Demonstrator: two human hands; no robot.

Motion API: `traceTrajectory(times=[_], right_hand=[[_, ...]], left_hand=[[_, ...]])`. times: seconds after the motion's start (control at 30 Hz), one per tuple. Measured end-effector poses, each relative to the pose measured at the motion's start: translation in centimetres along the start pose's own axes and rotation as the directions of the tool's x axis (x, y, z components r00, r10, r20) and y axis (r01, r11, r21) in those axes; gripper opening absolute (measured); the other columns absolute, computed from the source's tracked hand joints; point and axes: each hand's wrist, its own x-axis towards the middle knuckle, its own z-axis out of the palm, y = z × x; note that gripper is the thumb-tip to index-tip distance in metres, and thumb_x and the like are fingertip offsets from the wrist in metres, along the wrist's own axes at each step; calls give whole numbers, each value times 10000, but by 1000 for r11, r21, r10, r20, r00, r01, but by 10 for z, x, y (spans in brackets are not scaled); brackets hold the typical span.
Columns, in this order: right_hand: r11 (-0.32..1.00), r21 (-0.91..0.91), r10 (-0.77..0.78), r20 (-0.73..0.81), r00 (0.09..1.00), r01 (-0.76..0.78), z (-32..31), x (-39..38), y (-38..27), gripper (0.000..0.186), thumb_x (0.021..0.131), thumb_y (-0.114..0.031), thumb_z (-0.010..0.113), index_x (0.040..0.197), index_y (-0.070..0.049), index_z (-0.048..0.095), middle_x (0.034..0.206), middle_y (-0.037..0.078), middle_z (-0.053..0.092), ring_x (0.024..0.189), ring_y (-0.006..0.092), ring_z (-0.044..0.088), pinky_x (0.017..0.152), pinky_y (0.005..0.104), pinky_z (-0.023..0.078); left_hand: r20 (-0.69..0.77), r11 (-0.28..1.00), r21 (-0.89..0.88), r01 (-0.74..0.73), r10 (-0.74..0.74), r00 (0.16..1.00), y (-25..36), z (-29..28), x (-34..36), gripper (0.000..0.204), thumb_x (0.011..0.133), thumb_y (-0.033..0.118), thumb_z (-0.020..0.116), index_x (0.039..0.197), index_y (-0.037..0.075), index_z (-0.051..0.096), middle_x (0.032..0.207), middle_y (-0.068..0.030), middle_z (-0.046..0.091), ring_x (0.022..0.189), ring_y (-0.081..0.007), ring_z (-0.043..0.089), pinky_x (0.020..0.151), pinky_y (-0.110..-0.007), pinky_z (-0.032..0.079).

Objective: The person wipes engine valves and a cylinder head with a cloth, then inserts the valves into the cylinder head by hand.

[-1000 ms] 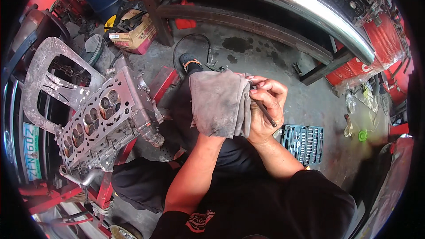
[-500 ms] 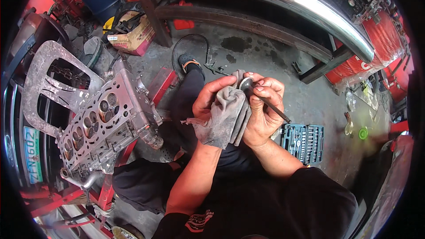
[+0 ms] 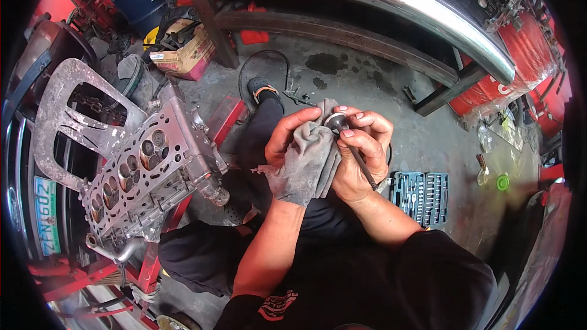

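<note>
Left hand point(image 3: 282, 142) holds a crumpled grey cloth rag point(image 3: 307, 162), right hand point(image 3: 365, 154) pinches a dark, long-stemmed metal valve point(image 3: 337, 123), round head beside the rag.

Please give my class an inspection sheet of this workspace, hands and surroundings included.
Surface: stained grey concrete floor.
Job's things: dark round-headed metal valve; crumpled grey cloth rag.
Clutter: open blue-grey plastic socket case on the floor; tan and pink cardboard box.
Hands: left hand holds the rag; right hand grips the valve's thin stem.
Cables: thin black looped line, cable or hose unclear.
Surroundings: silver metal cylinder head; long curved shiny metal bar; plastic-wrapped red drum.
</note>
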Motion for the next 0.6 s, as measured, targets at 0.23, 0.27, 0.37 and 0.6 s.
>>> traceTrajectory(times=[0.23, 0.27, 0.37, 0.6], right_hand=[[994, -42, -94, 62, 994, 97, -6, -3, 3, 324, 749, 131, 671, 968, -106, 643, 1079, 103, 509, 1088, 309, 579, 969, 503, 474], [994, -41, -95, 61, 994, 97, -9, -2, 3, 324, 749, 131, 671, 968, -106, 643, 1079, 103, 509, 1088, 309, 579, 969, 503, 474], [999, -41, 29, 88, 996, -25, -14, -1, 3, 257, 742, 116, 708, 922, -63, 671, 1059, 86, 470, 1056, 305, 589, 943, 478, 497], [996, -43, 72, -45, 996, -74, -4, 14, -4, 196, 799, 77, 698, 954, -36, 662, 1022, 71, 459, 1018, 280, 602, 883, 399, 518]], left_hand=[[104, 988, 123, 94, -107, 989, 12, 1, 3, 360, 844, 47, 651, 1182, -24, 548, 1140, -79, 597, 1054, -166, 582, 907, -246, 470], [166, 979, 191, 71, -103, 981, 13, 2, 7, 345, 857, 60, 635, 1178, -22, 539, 1140, -72, 587, 1057, -163, 573, 901, -237, 465], [294, 950, 312, 5, -102, 950, 23, 8, 16, 263, 870, 88, 612, 1099, -18, 540, 1087, -72, 589, 1009, -164, 580, 856, -249, 478], [102, 948, -267, 173, -150, 983, 6, 11, 7, 300, 876, 50, 626, 1160, -29, 571, 1171, -155, 626, 1078, -227, 614, 958, -337, 495]])
